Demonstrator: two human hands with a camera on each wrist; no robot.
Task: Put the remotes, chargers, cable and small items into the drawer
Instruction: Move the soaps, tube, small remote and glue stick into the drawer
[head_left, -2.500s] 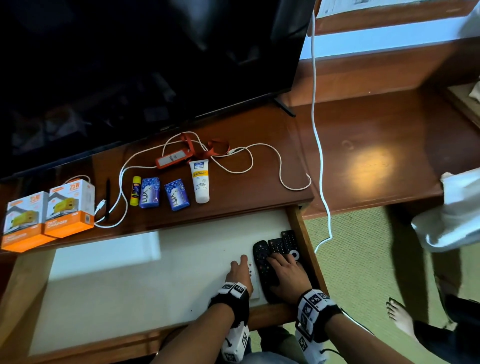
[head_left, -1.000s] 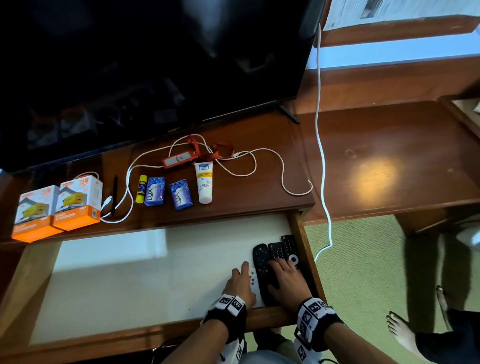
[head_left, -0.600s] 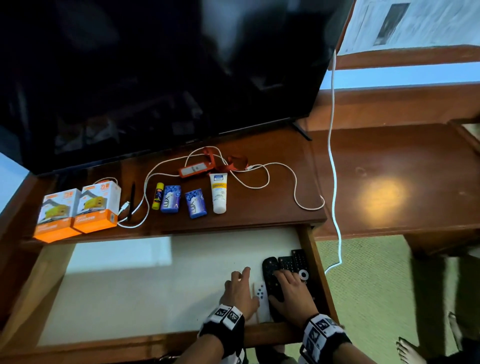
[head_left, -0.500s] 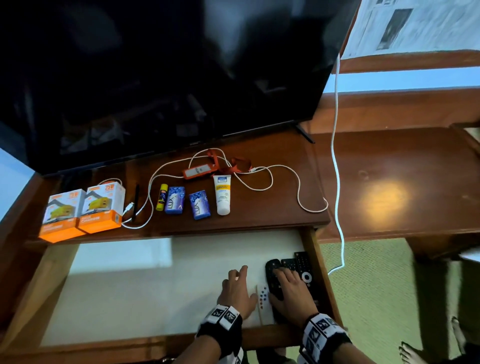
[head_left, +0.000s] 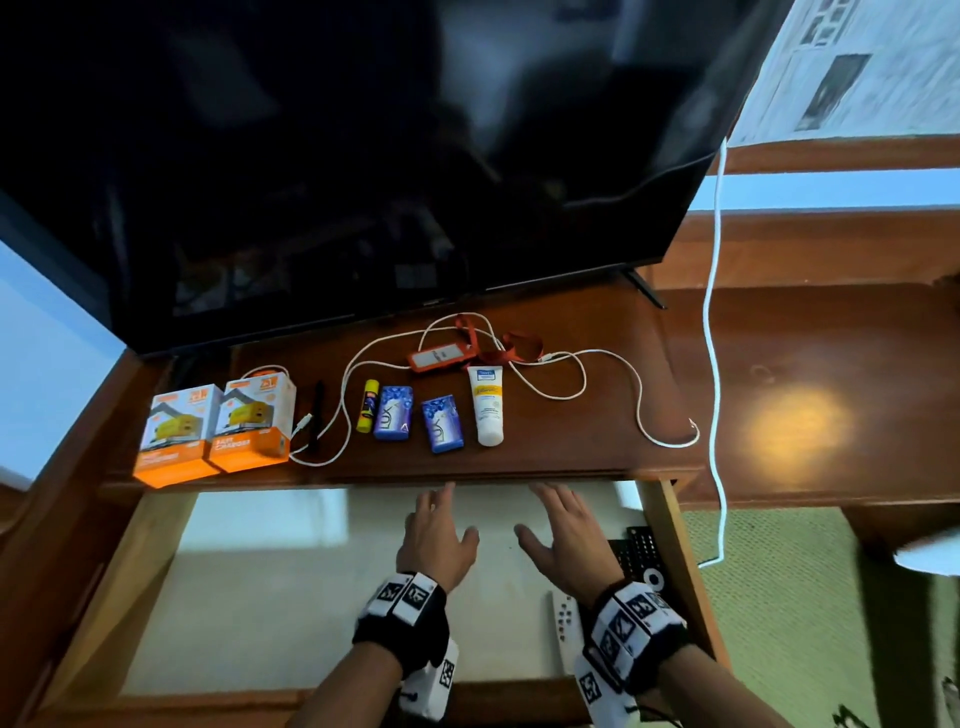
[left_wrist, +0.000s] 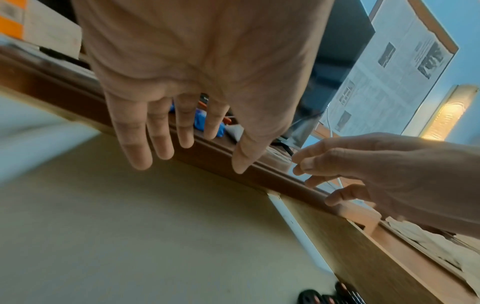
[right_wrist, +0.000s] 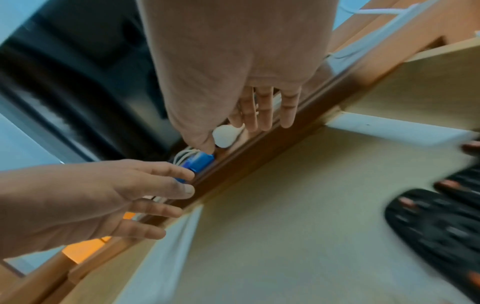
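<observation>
The open drawer (head_left: 291, 587) holds black remotes (head_left: 640, 556) and a white remote (head_left: 565, 621) at its right end. Both hands hover empty over the drawer's back half, fingers spread: my left hand (head_left: 437, 530) (left_wrist: 182, 131) and my right hand (head_left: 563, 527) (right_wrist: 249, 115), fingertips near the desk edge. On the desk lie two orange charger boxes (head_left: 215, 428), a white cable (head_left: 566, 384), a black pen (head_left: 317, 410), a yellow glue stick (head_left: 368, 405), two blue soap bars (head_left: 418, 422), a white tube (head_left: 487, 405) and an orange card holder (head_left: 441, 358).
A large dark TV (head_left: 363, 145) stands over the back of the desk. A second white cord (head_left: 714, 332) hangs down at the right of the drawer. Green carpet (head_left: 810, 623) lies to the right. The desk top (head_left: 810, 395) continues to the right.
Both hands have let go of the remotes at the drawer's right end and moved forward and left toward the desk edge, fingers spread. The head view has tilted up.
</observation>
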